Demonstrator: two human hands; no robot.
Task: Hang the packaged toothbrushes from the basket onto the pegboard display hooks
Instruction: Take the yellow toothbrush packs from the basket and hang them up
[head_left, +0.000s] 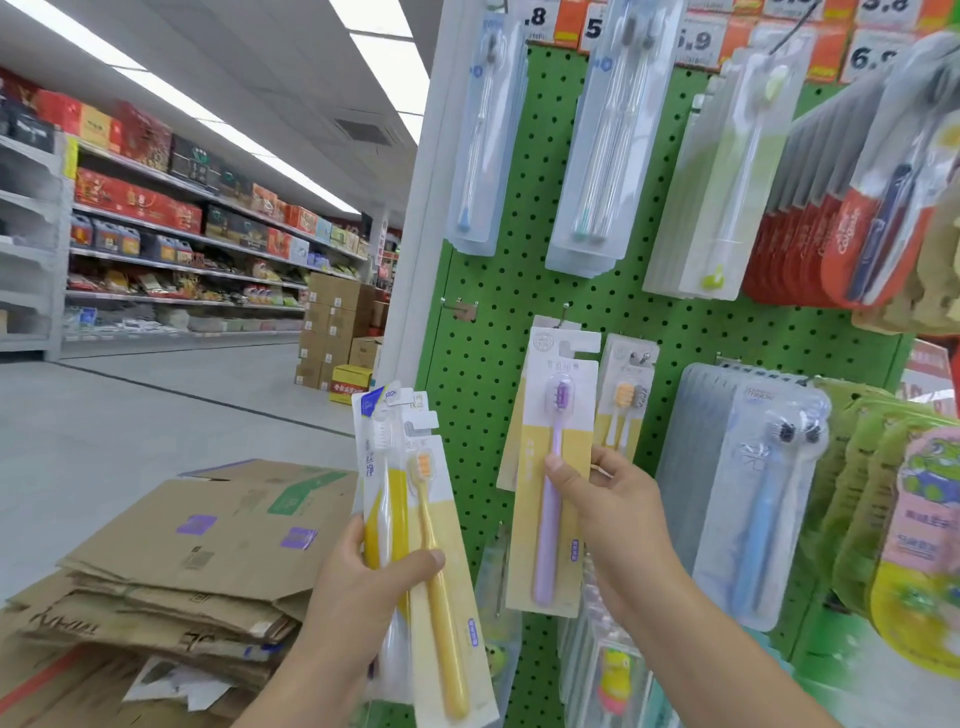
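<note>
Right hand (613, 499) pinching purple toothbrush pack (558, 467) at pegboard (488, 312), left hand (374, 587) gripping yellow packs (415, 519).

Bare green pegboard (483, 322) lay open left of the purple toothbrush pack (553, 467), around an empty hook (460, 309). Hanging packs (597, 135) crowded the board above, blister packs (748, 493) walled the right, and flattened cardboard boxes (197, 551) blocked the lower left.
</note>
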